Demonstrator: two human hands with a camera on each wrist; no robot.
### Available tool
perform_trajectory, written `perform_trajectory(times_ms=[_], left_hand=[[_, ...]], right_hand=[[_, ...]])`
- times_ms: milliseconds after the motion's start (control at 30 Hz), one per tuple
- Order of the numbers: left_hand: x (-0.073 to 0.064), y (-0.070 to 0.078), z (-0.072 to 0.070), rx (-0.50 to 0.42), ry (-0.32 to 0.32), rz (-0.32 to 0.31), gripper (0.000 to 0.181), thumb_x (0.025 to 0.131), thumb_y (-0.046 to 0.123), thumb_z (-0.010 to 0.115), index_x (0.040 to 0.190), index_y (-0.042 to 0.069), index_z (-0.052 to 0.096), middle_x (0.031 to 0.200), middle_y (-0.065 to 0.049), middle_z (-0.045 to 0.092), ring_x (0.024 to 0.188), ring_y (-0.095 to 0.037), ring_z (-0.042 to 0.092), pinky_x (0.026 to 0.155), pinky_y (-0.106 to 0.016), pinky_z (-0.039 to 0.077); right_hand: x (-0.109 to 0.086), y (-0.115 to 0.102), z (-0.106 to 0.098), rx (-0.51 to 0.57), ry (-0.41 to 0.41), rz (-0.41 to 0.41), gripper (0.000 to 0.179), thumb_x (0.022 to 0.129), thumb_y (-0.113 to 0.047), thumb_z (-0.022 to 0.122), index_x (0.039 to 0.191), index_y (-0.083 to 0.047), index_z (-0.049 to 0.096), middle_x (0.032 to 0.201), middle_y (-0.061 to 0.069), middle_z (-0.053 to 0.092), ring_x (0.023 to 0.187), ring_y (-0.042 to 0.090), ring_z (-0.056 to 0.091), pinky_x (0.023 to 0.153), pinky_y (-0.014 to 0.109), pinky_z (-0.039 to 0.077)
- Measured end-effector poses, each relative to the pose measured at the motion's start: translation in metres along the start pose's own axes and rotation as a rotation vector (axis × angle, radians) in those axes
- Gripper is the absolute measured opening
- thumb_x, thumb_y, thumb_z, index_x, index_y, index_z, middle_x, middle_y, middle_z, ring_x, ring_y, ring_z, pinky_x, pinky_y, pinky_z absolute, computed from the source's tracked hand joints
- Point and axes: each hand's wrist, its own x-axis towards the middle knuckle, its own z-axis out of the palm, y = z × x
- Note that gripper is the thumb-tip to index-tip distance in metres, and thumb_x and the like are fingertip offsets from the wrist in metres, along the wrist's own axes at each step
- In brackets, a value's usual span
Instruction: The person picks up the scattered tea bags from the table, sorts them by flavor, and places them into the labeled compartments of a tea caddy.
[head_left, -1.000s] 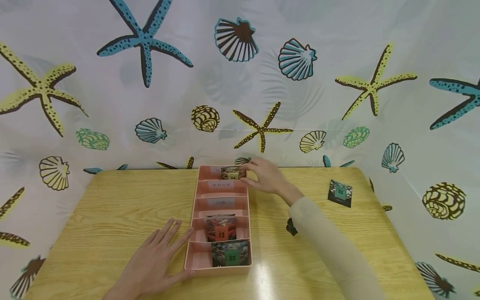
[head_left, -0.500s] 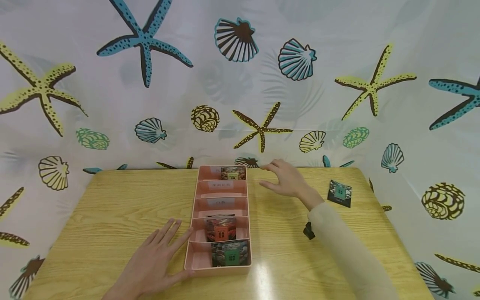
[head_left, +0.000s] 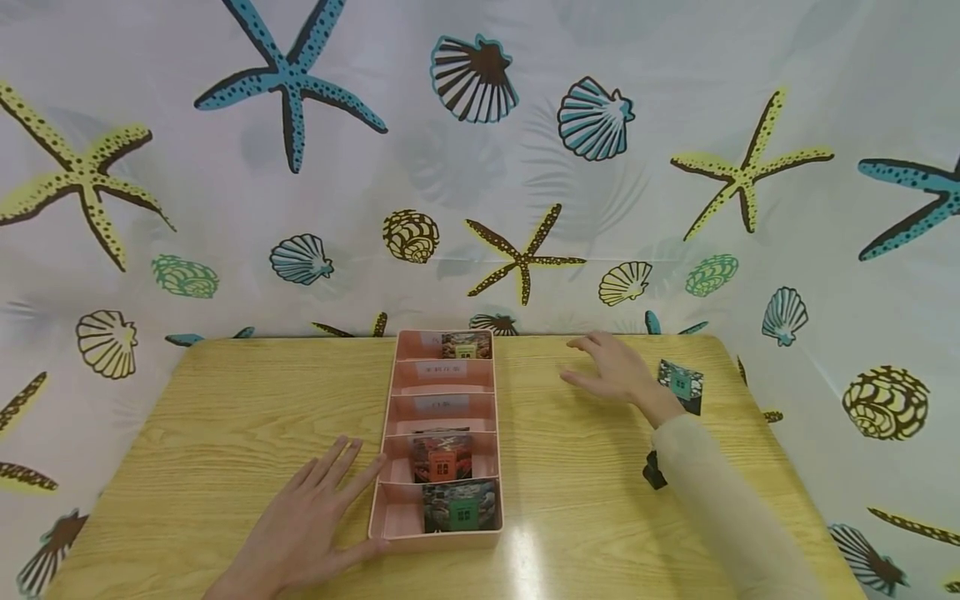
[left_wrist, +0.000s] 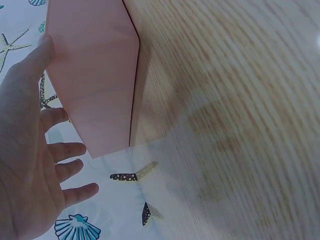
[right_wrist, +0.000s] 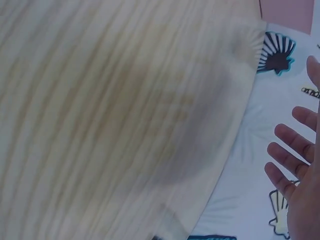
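Note:
A long pink divided box (head_left: 435,543) stands on the wooden table. My left hand (head_left: 296,521) lies along its near left side, fingers spread, the thumb and index fingertip right at the wall. In the left wrist view the thumb and index finger meet the edges of the pink wall (left_wrist: 95,85). To the right of the box hovers my right hand (head_left: 611,368), holding nothing, its fingers loosely extended. Inside the box are a yellow-labelled tea bag packet (head_left: 466,346) at the far end, a red-labelled packet (head_left: 442,460) and a green-labelled packet (head_left: 461,507) nearest me.
Another tea packet, teal-labelled (head_left: 680,383), lies at the table's right, partly behind the right wrist. A small black device (head_left: 654,472) shows under the right sleeve. Paper labels (head_left: 441,370) line the box's compartments. A patterned curtain (head_left: 337,208) hangs behind the table (head_left: 285,383).
My right hand has let go of the yellow-labelled packet in the far compartment and moved right, toward the teal-labelled one. The left hand and the box have stayed put.

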Motion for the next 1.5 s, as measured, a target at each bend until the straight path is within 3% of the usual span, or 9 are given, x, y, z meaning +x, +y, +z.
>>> perform_trajectory(times_ms=[133,433,900,1500], left_hand=[[0.001,0.000,-0.001,-0.007,-0.005,-0.002,0.094,0.089,0.082,0.058,0.162,0.025,0.045,0.167,-0.020,0.044,0.156,-0.042,0.040,0.117,-0.063,0.046],[0.001,0.000,-0.002,-0.010,-0.014,-0.001,0.092,0.089,0.079,0.062,0.161,0.024,0.047,0.165,-0.020,0.046,0.155,-0.043,0.041,0.116,-0.063,0.047],[-0.001,-0.001,-0.001,-0.008,-0.008,-0.006,0.092,0.089,0.081,0.060,0.161,0.025,0.047,0.165,-0.019,0.046,0.155,-0.042,0.042,0.116,-0.063,0.047],[-0.002,0.000,-0.002,-0.009,-0.003,-0.004,0.093,0.089,0.081,0.060,0.161,0.025,0.046,0.166,-0.019,0.045,0.156,-0.042,0.041,0.116,-0.062,0.048]], right_hand=[[-0.010,0.017,-0.001,-0.035,-0.028,0.040,0.071,0.099,-0.063,0.060,0.150,-0.013,0.059,0.148,0.017,0.060,0.139,0.039,0.056,0.116,0.059,0.048],[-0.034,0.059,-0.001,-0.043,-0.023,0.135,0.072,0.101,-0.061,0.059,0.151,-0.009,0.057,0.146,0.021,0.060,0.135,0.043,0.057,0.112,0.063,0.049],[-0.063,0.099,-0.004,-0.032,-0.034,0.235,0.077,0.103,-0.060,0.055,0.153,-0.001,0.052,0.153,0.032,0.052,0.137,0.055,0.052,0.112,0.071,0.045],[-0.083,0.121,0.000,-0.046,-0.105,0.323,0.087,0.100,-0.066,0.058,0.160,-0.005,0.042,0.159,0.035,0.042,0.145,0.062,0.039,0.114,0.078,0.038]])
